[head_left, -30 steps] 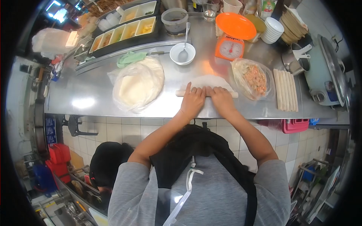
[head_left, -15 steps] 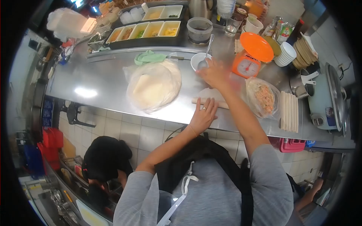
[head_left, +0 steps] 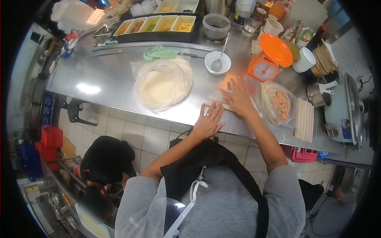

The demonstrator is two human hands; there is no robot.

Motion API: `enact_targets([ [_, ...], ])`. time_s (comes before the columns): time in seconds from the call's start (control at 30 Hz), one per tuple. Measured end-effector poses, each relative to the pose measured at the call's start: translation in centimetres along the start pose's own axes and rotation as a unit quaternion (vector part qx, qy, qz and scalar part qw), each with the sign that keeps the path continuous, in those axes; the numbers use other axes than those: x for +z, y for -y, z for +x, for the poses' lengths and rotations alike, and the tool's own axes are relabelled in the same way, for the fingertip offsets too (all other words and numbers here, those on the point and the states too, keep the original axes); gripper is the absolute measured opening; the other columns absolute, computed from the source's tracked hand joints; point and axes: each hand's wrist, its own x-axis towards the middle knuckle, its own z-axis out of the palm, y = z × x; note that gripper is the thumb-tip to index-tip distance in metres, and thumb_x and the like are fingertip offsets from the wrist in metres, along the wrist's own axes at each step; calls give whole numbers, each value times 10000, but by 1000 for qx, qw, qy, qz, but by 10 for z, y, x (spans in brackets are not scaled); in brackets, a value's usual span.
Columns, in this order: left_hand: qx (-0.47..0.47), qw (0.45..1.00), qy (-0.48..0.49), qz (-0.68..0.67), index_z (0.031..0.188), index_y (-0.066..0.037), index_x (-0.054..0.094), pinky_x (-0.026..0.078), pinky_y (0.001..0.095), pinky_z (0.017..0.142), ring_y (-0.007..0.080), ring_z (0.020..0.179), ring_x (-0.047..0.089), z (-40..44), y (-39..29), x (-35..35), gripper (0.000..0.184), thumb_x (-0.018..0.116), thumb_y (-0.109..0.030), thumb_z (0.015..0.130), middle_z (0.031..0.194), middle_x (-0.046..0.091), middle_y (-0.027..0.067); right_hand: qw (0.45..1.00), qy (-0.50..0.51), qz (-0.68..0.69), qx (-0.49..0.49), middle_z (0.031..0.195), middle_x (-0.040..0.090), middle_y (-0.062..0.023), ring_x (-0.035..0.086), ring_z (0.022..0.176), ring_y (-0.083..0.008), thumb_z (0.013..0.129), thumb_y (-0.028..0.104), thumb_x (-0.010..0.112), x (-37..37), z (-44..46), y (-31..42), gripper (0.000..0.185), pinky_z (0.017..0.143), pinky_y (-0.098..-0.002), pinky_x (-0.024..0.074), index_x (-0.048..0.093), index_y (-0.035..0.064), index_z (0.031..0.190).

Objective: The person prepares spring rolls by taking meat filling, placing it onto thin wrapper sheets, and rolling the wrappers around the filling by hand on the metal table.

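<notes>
My left hand (head_left: 208, 121) lies with fingers stretched over the left part of a pale rolled-up wrapper (head_left: 225, 106). Across its right part spreads my right hand (head_left: 239, 99), fingers apart. Some flat wrapper sheet (head_left: 216, 95) shows behind the roll; the hands hide the rest. Beyond them stands a white bowl (head_left: 225, 68) with a spoon (head_left: 217, 64) resting in it. To the left is a stack of round wrappers (head_left: 156, 88) in a clear plastic bag. At the right, a plastic bag of shredded filling (head_left: 281, 105) sits beside several finished rolls (head_left: 303, 119).
An orange kitchen scale (head_left: 264, 70) stands behind the filling bag. Topping trays (head_left: 156, 33), a tub of dark liquid (head_left: 216, 28) and a green cloth (head_left: 160, 53) line the back. A large cooker (head_left: 341, 115) is far right. Another person (head_left: 107, 158) bends low at the left.
My right hand has left the bowl and spoon and come down to the roll. The spoon stays in the bowl. My left hand remains on the roll.
</notes>
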Motion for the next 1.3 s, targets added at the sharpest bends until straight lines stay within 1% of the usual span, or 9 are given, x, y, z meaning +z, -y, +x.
enact_targets([
  [0.1, 1, 1000, 9, -7, 1365, 18, 391, 222, 594, 1066, 338, 1365, 273, 1, 0, 2, 661, 504, -434, 897, 1454, 338, 168, 984, 90, 106, -110, 1468, 330, -134, 200, 1393, -355, 935, 428, 443, 4, 6, 11, 370, 1107, -548, 154, 625, 284, 1223],
  [0.33, 5, 1000, 16, -17, 1368, 24, 381, 220, 596, 1066, 347, 1367, 266, 1, 1, 1, 683, 518, -442, 888, 1453, 339, 168, 977, 13, 98, -187, 1375, 448, -138, 338, 1324, -331, 900, 359, 523, 0, 25, -1, 299, 1082, -495, 229, 702, 215, 1092],
  [0.43, 2, 1000, 12, -10, 1365, 9, 403, 204, 593, 1076, 349, 1372, 255, 1, 2, 3, 663, 476, -463, 905, 1465, 323, 157, 964, -7, 264, -9, 1196, 566, -102, 473, 1166, -300, 833, 277, 616, -18, 45, -7, 206, 1001, -401, 334, 723, 102, 853],
  [0.57, 0, 1000, 13, -5, 1377, 0, 390, 199, 608, 1070, 359, 1376, 240, 0, 1, 2, 660, 465, -461, 912, 1475, 308, 147, 969, -129, 205, 36, 1237, 544, -121, 441, 1206, -303, 851, 311, 601, -32, 81, -3, 244, 1015, -414, 318, 728, 103, 849],
  [0.63, -11, 1000, 14, -17, 1393, -11, 368, 194, 621, 1065, 369, 1380, 224, 0, 2, 2, 660, 452, -461, 919, 1486, 291, 138, 995, -95, 35, 7, 1251, 506, -127, 421, 1207, -305, 864, 312, 573, -18, 92, 4, 268, 996, -402, 337, 714, 84, 863],
  [0.77, -22, 999, 11, -47, 1397, 8, 338, 206, 630, 1051, 402, 1368, 235, 1, 1, -1, 673, 492, -426, 906, 1484, 279, 174, 991, -131, 25, 23, 1263, 504, -135, 399, 1223, -332, 885, 354, 543, -13, 78, -4, 304, 1003, -436, 318, 719, 106, 903],
  [0.93, -50, 997, 14, -50, 1406, 6, 325, 190, 651, 1042, 401, 1373, 225, 2, 0, -1, 703, 488, -451, 897, 1485, 274, 184, 973, -99, 92, 189, 1377, 408, -203, 283, 1341, -369, 923, 456, 467, 3, -7, -8, 451, 1061, -565, 213, 563, 188, 1273],
  [1.13, -63, 998, 16, -27, 1408, 0, 334, 171, 659, 1046, 376, 1390, 194, 2, -2, 3, 719, 455, -500, 905, 1489, 273, 169, 957, 35, -43, 285, 1523, 165, -223, 65, 1417, -414, 918, 559, 381, 3, -24, 50, 607, 1060, -673, -6, 429, 196, 1401],
  [1.3, -64, 997, 20, -30, 1408, 5, 325, 173, 670, 1035, 385, 1384, 203, 1, -3, 4, 723, 471, -487, 899, 1484, 280, 181, 967, 29, -22, 251, 1490, 239, -235, 112, 1411, -397, 911, 559, 402, 3, -24, 38, 594, 1058, -673, 19, 520, 150, 1326],
])
